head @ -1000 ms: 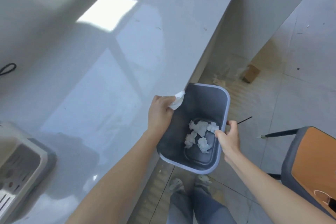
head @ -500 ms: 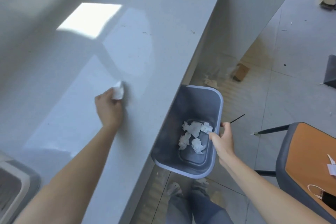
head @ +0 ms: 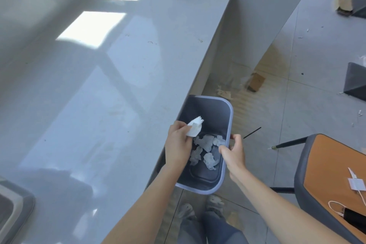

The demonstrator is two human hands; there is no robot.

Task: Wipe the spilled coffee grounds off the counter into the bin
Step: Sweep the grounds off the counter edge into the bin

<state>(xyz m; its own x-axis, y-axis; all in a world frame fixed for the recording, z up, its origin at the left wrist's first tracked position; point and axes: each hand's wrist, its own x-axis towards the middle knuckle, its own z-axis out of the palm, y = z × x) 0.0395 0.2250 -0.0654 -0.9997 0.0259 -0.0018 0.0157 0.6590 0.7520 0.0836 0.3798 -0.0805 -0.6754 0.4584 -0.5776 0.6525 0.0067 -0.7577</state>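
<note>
Grips gray bin (head: pixel 208 113) by its rim with right hand (head: pixel 234 151), mouth facing up, long axis running along the counter (head: pixel 118 105) edge. Pinches crumpled white tissue (head: pixel 195 129) in left hand (head: pixel 178 146) above the bin's opening.

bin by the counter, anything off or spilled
The grey-blue plastic bin is held at the pale grey counter edge by the right hand, off the floor; the left hand pinches a white tissue over it. No spill shows.
</note>
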